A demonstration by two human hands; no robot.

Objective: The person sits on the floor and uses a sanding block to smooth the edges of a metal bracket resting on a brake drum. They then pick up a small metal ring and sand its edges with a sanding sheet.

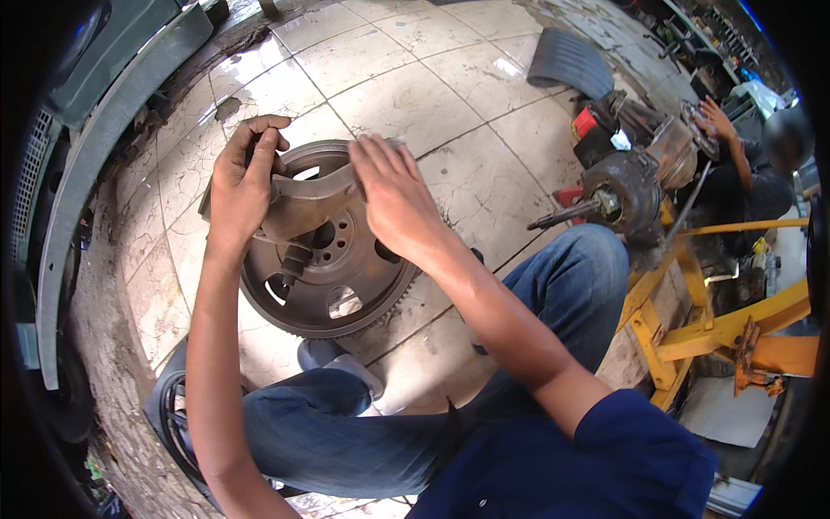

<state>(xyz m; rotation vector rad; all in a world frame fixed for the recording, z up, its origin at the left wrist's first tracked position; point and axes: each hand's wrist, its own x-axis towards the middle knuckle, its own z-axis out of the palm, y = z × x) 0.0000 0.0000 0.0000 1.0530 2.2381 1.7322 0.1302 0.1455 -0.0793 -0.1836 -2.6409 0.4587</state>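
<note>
Head view has a brown metal wheel (356, 265) on the tiled floor (462, 95), toward its left edge, under a curved metal piece (316, 195). The right hand (398, 197) lies flat at one end; the left hand (245, 186) half curls at the other, its grip hidden from me. Steadying, I'd judge; shifting the piece would call for firmer hold.

No legible lettering

No words or numbers can be read on the round, brown-grey metal wheel with a toothed rim (367, 272) or the red-and-black object (585, 124) at right. A tiny pale mark on the dark navy cloth shirt (562, 463) is too small to read.
</note>
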